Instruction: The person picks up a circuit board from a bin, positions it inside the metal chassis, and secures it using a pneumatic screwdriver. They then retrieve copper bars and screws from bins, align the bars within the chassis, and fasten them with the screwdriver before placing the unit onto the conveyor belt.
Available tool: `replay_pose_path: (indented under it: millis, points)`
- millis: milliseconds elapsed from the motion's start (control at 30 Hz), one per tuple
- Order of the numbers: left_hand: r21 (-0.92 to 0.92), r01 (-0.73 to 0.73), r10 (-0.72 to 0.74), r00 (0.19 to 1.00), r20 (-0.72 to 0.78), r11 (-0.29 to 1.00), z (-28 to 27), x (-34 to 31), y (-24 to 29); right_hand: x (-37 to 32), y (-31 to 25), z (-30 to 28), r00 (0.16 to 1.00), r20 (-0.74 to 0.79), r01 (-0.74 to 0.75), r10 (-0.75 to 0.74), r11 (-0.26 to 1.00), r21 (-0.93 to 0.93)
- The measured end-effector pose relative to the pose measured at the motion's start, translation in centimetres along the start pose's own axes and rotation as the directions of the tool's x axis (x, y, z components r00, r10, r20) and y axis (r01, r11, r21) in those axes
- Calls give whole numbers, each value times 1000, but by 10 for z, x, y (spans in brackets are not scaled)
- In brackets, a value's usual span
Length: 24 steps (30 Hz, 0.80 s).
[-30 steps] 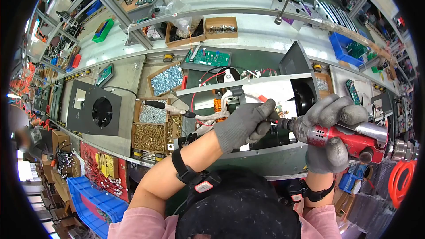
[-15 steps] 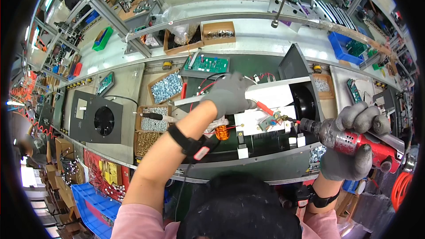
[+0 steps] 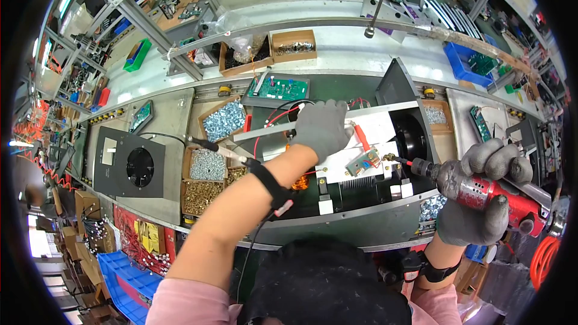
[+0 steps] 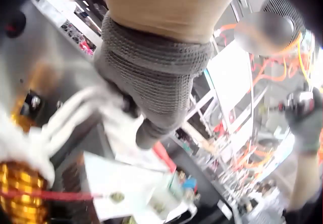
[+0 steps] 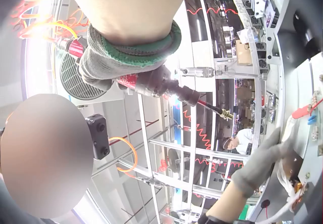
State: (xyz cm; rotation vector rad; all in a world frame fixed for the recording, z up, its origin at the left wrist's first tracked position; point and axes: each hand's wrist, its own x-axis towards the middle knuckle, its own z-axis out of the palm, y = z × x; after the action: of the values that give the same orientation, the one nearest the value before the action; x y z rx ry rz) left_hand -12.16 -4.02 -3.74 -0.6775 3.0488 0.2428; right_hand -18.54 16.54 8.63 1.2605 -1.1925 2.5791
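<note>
Right hand (image 3: 463,224) curled round red power driver (image 3: 475,192) – body by right edge of dark metal case (image 3: 355,224), bit pointing inward, brass-coloured screw (image 5: 225,114) at tip. Left hand (image 3: 322,127) over case's far edge – cannot tell whether fingers grip anything. Small circuit board (image 3: 361,165) on white panel (image 3: 337,171), black fan (image 3: 412,135) at case's right end.

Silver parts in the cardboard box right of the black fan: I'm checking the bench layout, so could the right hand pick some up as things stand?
Probably not: the right hand grips the red power driver, so it looks occupied. The silver parts seem uncovered in their box.
</note>
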Motion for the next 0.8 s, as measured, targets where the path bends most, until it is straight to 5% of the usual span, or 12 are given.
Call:
replay_pose_path:
  millis: [67, 200, 267, 333, 367, 400, 500, 533, 600, 800]
  points:
    - [-251, -97, 191, 903, 384, 963, -21, 5, -27, -1, -4, -4, 999, 20, 30, -31, 999, 37]
    - [-424, -110, 254, 920, 299, 899, -12, -8, -48, -2, -15, -14, 996, 63, 60, -61, 998, 22]
    - [-152, 82, -30, 948, 316, 985, -25, -16, -19, -2, -19, -11, 995, 51, 83, -81, 996, -25]
    - [-141, 144, -93, 944, 316, 980, -25, -24, -7, -6, -25, -11, 998, 18, 55, -54, 997, -46]
    - [10, 25, -25, 999, 44, 1000, -23, -34, 0, -7, -26, -12, 997, 54, 58, -58, 998, -7]
    - [193, -51, 93, 972, -217, 980, -23, -43, 6, -6, -26, -12, 994, 89, 65, -68, 997, 35]
    - [70, -122, 115, 988, 101, 990, -42, -63, 46, -9, -27, -13, 993, 88, 82, -81, 997, -2]
    - [71, -114, 107, 989, 98, 991, -36, -63, 52, -10, -28, -13, 992, 93, 81, -81, 997, 6]
    - [-1, -64, 60, 933, 355, 998, -25, -58, 57, -12, -29, -12, 994, 81, 68, -67, 998, -2]
    - [-2, -19, 18, 931, 365, 1000, -24, -65, 63, -17, -35, -18, 997, 83, 1, -7, 997, 77]
